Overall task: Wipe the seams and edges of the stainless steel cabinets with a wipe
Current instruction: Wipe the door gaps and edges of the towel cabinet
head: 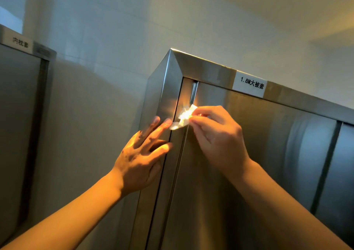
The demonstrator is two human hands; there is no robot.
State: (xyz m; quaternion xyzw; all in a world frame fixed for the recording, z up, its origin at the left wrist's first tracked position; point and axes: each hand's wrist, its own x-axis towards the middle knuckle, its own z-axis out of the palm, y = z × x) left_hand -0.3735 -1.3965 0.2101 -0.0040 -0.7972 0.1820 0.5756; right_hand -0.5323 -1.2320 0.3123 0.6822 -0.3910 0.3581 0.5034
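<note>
A tall stainless steel cabinet (249, 144) fills the right half of the view, its front left corner facing me. My right hand (216, 134) pinches a small crumpled white wipe (183, 117) and holds it against the vertical seam between the corner frame and the door, a little below the top. My left hand (141, 154) lies flat with straight fingers on the cabinet's left corner edge, its fingertips just left of the wipe. A bright glare falls on the wipe and the steel around it.
A white label (251, 85) with printed text sticks to the cabinet's top rail. A second steel cabinet (21, 106) with its own label stands at the far left. White tiled wall (115, 38) lies between and behind them. A dark door gap (325, 165) runs down at right.
</note>
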